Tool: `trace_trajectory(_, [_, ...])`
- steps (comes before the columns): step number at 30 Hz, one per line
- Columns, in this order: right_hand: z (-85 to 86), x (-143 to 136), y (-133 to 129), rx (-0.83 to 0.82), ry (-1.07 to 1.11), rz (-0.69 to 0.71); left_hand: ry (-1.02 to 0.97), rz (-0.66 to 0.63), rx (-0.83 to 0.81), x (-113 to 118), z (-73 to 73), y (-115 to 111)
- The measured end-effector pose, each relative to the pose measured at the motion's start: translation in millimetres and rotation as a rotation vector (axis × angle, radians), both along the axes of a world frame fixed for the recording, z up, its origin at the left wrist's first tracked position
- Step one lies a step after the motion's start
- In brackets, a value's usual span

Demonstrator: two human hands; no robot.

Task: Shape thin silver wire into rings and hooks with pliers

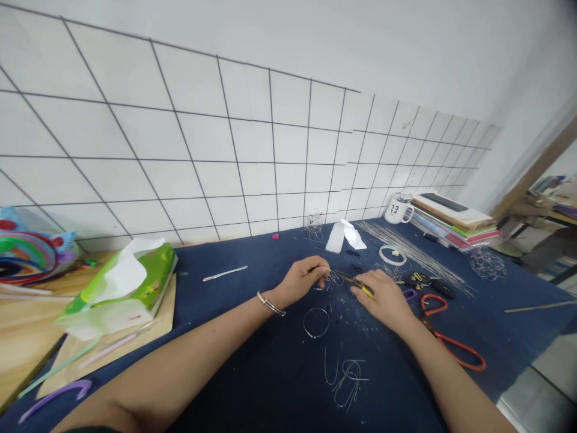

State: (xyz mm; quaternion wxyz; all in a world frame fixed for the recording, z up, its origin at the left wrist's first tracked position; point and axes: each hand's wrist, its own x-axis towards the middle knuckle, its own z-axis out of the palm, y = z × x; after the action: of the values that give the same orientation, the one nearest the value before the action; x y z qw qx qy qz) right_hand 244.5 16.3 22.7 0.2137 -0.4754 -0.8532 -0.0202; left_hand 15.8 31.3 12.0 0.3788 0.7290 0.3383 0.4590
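Silvery thin tangled wire piece (pixel 332 278), pinched in left hand (pixel 311 278), right hand (pixel 381 297) gripping yellow-handled pliers (pixel 358 285)

We see a tissue pack (pixel 157 270) at the left end of the cloth (pixel 234 337), a wire ring (pixel 316 323) before a tangled wire ball (pixel 313 224), scissors (pixel 460 352) to the right, and a mug (pixel 399 209) left of stacked books (pixel 451 222).

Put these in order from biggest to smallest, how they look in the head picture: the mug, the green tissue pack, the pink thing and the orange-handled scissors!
1. Green tissue pack
2. Orange-handled scissors
3. Mug
4. Pink thing, by far the smallest
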Motion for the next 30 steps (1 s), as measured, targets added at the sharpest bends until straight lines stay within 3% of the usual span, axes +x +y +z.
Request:
trace_trajectory(15, [0.5, -16.2, -13.3, 0.017, -0.19, 0.019, 0.061, 0.068, 0.032, 3.0, 0.2, -4.1])
trace_trajectory(30, [-1.5, -17.4, -15.0, 0.023, -0.186, -0.007, 0.101, 0.142, 0.043, 5.6, 2.3, -7.4])
